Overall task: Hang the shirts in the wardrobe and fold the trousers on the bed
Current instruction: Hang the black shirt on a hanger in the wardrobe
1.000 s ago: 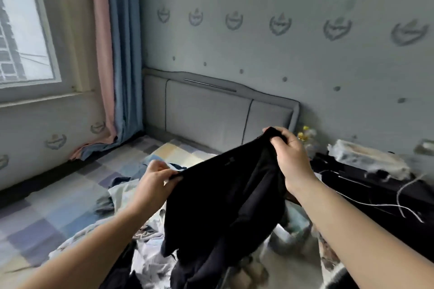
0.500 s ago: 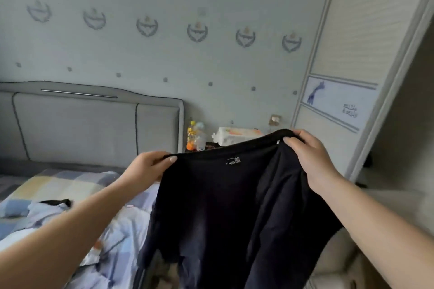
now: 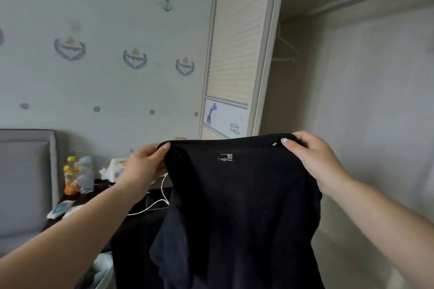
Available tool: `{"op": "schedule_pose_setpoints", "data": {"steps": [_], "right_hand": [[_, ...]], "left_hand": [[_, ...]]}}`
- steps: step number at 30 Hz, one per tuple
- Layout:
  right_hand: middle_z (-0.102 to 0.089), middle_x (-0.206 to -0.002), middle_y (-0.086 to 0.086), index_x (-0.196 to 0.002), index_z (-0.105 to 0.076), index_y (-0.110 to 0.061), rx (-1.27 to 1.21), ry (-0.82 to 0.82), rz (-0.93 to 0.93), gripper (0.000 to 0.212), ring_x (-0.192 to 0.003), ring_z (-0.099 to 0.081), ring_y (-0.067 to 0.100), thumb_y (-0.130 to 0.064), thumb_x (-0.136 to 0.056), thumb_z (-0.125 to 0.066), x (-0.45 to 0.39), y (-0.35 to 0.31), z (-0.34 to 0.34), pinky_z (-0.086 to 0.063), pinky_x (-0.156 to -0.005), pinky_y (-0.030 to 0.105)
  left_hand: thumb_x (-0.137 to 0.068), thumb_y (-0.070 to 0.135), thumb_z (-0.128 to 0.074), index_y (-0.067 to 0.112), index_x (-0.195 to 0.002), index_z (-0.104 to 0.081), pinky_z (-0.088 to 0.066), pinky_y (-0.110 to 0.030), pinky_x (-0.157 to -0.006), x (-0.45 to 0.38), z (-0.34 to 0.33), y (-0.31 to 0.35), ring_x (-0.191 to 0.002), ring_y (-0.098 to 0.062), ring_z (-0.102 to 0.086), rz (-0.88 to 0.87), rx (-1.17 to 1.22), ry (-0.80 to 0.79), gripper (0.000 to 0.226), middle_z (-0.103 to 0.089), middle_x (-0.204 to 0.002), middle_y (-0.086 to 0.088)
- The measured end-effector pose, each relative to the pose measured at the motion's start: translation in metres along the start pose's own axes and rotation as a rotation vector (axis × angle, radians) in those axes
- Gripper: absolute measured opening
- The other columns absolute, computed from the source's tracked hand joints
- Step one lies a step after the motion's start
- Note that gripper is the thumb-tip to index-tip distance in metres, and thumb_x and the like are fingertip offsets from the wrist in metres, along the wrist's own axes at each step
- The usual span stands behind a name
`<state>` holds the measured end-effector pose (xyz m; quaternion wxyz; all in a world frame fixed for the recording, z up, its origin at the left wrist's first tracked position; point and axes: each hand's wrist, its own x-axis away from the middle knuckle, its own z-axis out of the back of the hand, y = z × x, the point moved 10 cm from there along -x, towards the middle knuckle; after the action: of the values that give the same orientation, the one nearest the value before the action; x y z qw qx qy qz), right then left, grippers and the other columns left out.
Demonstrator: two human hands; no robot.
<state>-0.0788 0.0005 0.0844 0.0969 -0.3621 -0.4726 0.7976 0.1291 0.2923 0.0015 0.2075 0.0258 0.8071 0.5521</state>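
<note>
Starting at the left edge, a grey padded headboard (image 3: 25,180) stands against wallpaper printed with small crests and anchors. Just right of it is a dark desk (image 3: 138,220) carrying a bottle of orange drink (image 3: 70,176), a clear bottle beside it, a flat wipes packet (image 3: 60,209) near the front corner, a tissue pack (image 3: 116,169) further back, and a white cable (image 3: 150,206) looping across the top.

The left hand (image 3: 143,166) comes up over the desk with its fingers curled and its thumb on top, pinching the left end of the neckline of a black shirt (image 3: 234,218). The shirt is held up in mid-air at chest height, stretched flat between both hands, with the small white printed label inside the collar facing the camera and the body and sleeves hanging down out of the bottom of the view. It hangs in front of the open wardrobe (image 3: 352,101), not inside it.

Behind the shirt is the wardrobe's slatted sliding door (image 3: 234,42), with a small giraffe picture low on it. To its right the dim interior shows a bare wire hanger (image 3: 285,49) on the rail.

The right hand (image 3: 314,159) grips the right end of the neckline, fingers folded over the fabric edge, thumb pressed along the front.
</note>
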Motion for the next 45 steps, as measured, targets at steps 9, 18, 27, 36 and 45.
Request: {"op": "schedule_pose_setpoints", "data": {"steps": [9, 18, 27, 36, 45], "right_hand": [[-0.071, -0.086, 0.002, -0.081, -0.066, -0.019, 0.097, 0.273, -0.036, 0.016, -0.079, -0.066, 0.018, -0.034, -0.087, -0.063, -0.054, 0.023, 0.128, -0.053, -0.073, 0.036], [-0.069, -0.099, 0.004, -0.094, -0.064, -0.015, 0.173, 0.598, -0.023, 0.011, -0.094, -0.066, 0.023, -0.025, -0.091, -0.058, -0.138, 0.038, 0.204, -0.052, -0.09, 0.043], [-0.067, -0.098, 0.002, -0.096, -0.063, -0.021, 0.233, 0.827, -0.016, 0.013, -0.094, -0.064, 0.024, -0.025, -0.093, -0.051, -0.215, 0.056, 0.258, -0.052, -0.089, 0.042], [-0.066, -0.069, -0.008, -0.083, -0.06, -0.028, 0.173, 0.896, 0.042, 0.025, -0.053, -0.062, 0.004, -0.006, -0.087, -0.049, -0.254, 0.07, 0.302, -0.047, -0.048, 0.019], [-0.062, -0.069, -0.004, -0.081, -0.06, -0.022, 0.273, 0.949, -0.009, 0.016, -0.057, -0.056, 0.015, -0.01, -0.079, -0.049, -0.282, 0.072, 0.355, -0.044, -0.053, 0.025]], "left_hand": [[-0.096, 0.023, -0.056, 0.018, -0.08, -0.062, -0.052, -0.016, -0.062, -0.07, -0.174, -0.033, -0.057, 0.0, -0.064, 0.088, 0.287, -0.203, 0.018, -0.066, -0.06, 0.011], [-0.094, 0.018, -0.059, 0.014, -0.079, -0.061, -0.047, -0.012, -0.051, -0.171, -0.309, -0.04, -0.054, 0.0, -0.058, 0.1, 0.428, -0.371, 0.015, -0.058, -0.057, 0.007], [-0.089, 0.011, -0.063, 0.015, -0.101, -0.067, -0.056, -0.02, -0.068, -0.276, -0.423, -0.047, -0.084, -0.005, -0.071, 0.158, 0.558, -0.629, 0.013, -0.075, -0.083, 0.005], [-0.089, 0.016, -0.066, 0.01, -0.103, -0.067, -0.059, -0.026, -0.072, -0.318, -0.517, -0.055, -0.084, -0.014, -0.07, 0.27, 0.699, -0.654, 0.015, -0.07, -0.093, -0.004], [-0.09, -0.012, -0.05, 0.008, -0.123, -0.059, -0.058, -0.022, -0.062, -0.332, -0.608, -0.038, -0.084, -0.015, -0.068, 0.267, 0.849, -0.697, 0.04, -0.064, -0.102, -0.011]]}}
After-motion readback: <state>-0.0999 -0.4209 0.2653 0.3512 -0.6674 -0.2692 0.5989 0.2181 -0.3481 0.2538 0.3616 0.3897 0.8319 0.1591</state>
